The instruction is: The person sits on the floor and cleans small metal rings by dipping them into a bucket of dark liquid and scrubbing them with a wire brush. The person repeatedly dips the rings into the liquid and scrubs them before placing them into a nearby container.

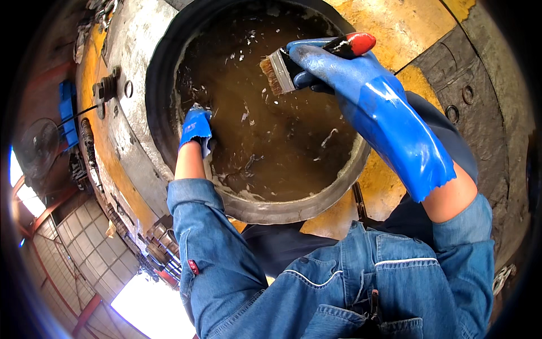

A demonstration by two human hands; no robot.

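A wide round tub (282,212) with a dark rim holds murky brown liquid (254,135) with pale flecks floating on it. Over the right part of the liquid, my right hand (350,79) in a long blue rubber glove is closed around a paintbrush (280,70). The brush has a red and black handle, a metal band and brown bristles that point left and down above the surface. At the tub's left side, my left hand (196,125) in a blue glove reaches into the liquid. Its fingers are hidden, so I cannot see whether they hold anything.
Worn yellow and grey metal plates (389,22) surround the tub. Dark rings (467,94) lie at the right, and another ring (129,88) lies at the left near stacked metal parts (105,89). A fan (40,141) stands at far left, above several metal pieces (164,246).
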